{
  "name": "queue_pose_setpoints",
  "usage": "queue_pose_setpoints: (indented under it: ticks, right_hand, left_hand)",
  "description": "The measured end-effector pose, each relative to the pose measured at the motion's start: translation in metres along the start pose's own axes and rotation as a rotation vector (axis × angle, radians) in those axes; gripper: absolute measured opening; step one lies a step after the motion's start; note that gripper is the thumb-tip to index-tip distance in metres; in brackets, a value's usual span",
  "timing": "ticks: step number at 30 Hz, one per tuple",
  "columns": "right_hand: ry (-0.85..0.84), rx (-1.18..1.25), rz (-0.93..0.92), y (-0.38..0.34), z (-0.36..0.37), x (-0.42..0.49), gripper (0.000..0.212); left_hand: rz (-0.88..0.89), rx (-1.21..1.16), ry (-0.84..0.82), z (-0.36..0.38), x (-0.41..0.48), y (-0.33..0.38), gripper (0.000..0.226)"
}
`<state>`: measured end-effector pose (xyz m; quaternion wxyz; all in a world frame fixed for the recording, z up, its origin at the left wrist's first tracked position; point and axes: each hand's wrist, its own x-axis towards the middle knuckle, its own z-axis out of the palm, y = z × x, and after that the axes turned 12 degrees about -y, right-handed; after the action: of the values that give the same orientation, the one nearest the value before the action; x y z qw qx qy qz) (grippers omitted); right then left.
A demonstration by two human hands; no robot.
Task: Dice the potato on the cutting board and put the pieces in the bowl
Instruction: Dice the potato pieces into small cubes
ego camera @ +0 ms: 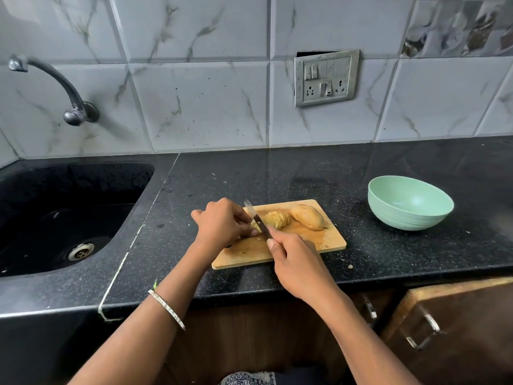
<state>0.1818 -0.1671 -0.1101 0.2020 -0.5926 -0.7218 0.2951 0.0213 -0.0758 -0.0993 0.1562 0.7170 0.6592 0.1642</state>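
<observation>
Head view, nearest first: the right hand [294, 262] is wrapped round the handle of the knife [257, 218], with the forefinger lying along the top of the blade. The blade points away from the person and leans a little left, its tip lifted above the far edge of the cutting board [331, 241]. Just beyond and to the left, the left hand [222, 221] curls over the left end of the sliced potato [277, 219] and pins it to the wood, fingertips right beside the blade.

That piece lies with its long axis running left to right, so the blade crosses it nearly square. The cut slices fan out to the right of the knife; the part under the left fingers looks like what is left to cut. The left hand is the nearer one to it.

A whole-looking potato half [307, 217] lies touching or just beside the slices on the right, skin up.

Farther right, well apart from the board, the green bowl [410, 202] stands on the dark counter [277, 173] with nothing visible inside, on the knife hand's side.
</observation>
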Motion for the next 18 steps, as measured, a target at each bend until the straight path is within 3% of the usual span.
queue_pose_setpoints:
  ticks: [18]
  right_hand:
    - [0.023,-0.169,0.093,-0.014,0.011,0.014,0.039]
  left_hand:
    - [0.003,0.041,-0.002,0.001,-0.001,0.006,0.024]
